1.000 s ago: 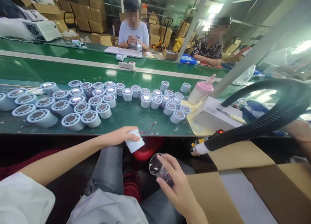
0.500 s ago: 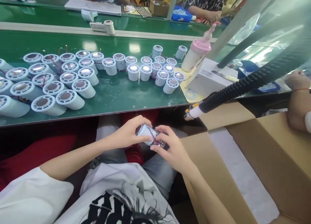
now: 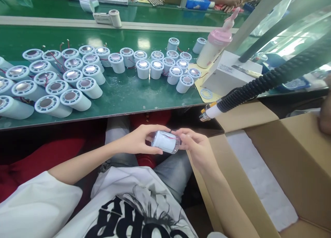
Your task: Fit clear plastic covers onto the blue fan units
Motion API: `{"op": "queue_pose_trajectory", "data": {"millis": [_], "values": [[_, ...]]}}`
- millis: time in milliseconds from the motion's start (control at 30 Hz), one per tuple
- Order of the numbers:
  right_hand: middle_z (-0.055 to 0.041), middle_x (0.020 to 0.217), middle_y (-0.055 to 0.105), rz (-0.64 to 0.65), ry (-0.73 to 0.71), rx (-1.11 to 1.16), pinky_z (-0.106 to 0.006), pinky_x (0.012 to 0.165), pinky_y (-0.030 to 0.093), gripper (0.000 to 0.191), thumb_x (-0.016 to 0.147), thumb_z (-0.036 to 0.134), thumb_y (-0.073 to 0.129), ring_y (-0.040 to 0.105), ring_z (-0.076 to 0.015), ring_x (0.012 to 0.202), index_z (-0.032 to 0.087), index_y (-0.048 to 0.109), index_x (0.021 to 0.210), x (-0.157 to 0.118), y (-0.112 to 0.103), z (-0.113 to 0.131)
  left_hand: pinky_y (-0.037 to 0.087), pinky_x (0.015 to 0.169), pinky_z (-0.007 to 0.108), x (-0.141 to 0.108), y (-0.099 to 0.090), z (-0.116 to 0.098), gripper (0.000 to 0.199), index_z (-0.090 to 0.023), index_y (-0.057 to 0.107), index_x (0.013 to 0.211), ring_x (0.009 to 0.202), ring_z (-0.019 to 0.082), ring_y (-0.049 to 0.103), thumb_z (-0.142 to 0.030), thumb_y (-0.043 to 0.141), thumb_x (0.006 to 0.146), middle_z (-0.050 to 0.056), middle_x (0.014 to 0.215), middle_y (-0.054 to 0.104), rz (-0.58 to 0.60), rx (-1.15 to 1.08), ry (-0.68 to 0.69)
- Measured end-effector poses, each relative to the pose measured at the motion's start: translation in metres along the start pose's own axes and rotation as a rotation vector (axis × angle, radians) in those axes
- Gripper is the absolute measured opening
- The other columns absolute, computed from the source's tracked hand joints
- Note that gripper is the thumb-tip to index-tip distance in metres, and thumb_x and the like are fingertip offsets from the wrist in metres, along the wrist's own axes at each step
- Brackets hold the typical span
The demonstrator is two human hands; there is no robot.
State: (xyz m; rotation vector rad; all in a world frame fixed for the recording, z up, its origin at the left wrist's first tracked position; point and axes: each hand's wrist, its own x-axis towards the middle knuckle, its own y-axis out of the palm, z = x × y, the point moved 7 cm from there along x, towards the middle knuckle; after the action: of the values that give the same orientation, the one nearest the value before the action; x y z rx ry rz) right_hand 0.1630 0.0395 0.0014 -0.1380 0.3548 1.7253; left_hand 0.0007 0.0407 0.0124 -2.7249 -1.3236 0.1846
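The pale blue cylinder (image 3: 163,141) lies on its side in the air, just in front of the near edge of the green bench (image 3: 134,96) and lower than its top. Its wall is smooth and slightly glossy; a thin red and dark wire (image 3: 168,137) runs along its upper side. A clear cup (image 3: 178,145) covers the end towards the right hand, its see-through wall showing beyond the blue.

The left hand (image 3: 138,140) is curved in a wide C and clamped on the other end of the cylinder, fingers above, thumb below. The right hand (image 3: 198,145) is mostly curled, thumb and fingertips drawn close together and touching the cup's end; whether they pinch the cup or the wire, I cannot tell. Both hands are in front of the bench, apart or nearly so at the fingertips. Similar cylinders (image 3: 77,96) stand in clusters on the bench, ringed ends up.
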Motion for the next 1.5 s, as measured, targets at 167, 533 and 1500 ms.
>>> {"op": "queue_pose_trajectory", "data": {"millis": [167, 533, 1500], "values": [[-0.0075, 0.123, 0.063, 0.217, -0.373, -0.358, -0.039, 0.09, 0.055, 0.031, 0.066, 0.023, 0.08, 0.057, -0.0265, 0.116, 0.025, 0.071, 0.096, -0.01, 0.012, 0.027, 0.054, 0.087, 0.031, -0.002, 0.001, 0.004, 0.057, -0.023, 0.05, 0.127, 0.103, 0.018, 0.061, -0.026, 0.073, 0.075, 0.008, 0.125, 0.056, -0.057, -0.266, -0.116], [-0.0076, 0.121, 0.061, 0.31, -0.493, -0.517, -0.039, 0.09, 0.057, 0.046, 0.075, 0.021, 0.074, 0.059, -0.0251, 0.115, 0.025, 0.055, 0.117, -0.024, 0.015, 0.03, 0.051, 0.093, 0.035, -0.01, 0.001, -0.013, 0.074, -0.029, 0.046, 0.136, 0.111, 0.024, 0.06, -0.023, 0.077, 0.07, 0.009, 0.135, 0.054, 0.024, -0.195, -0.03], [-0.0119, 0.111, 0.063, -0.316, -0.413, 0.088, -0.042, 0.086, 0.053, 0.061, 0.058, 0.049, 0.078, 0.062, -0.0257, 0.103, 0.024, 0.044, 0.102, 0.035, -0.073, -0.037, 0.038, 0.105, 0.047, 0.134, 0.017, 0.03, 0.067, -0.014, 0.061, 0.12, 0.112, 0.028, 0.06, -0.022, 0.084, 0.057, 0.012, 0.115, 0.067, -0.013, -0.474, -0.121]]}}
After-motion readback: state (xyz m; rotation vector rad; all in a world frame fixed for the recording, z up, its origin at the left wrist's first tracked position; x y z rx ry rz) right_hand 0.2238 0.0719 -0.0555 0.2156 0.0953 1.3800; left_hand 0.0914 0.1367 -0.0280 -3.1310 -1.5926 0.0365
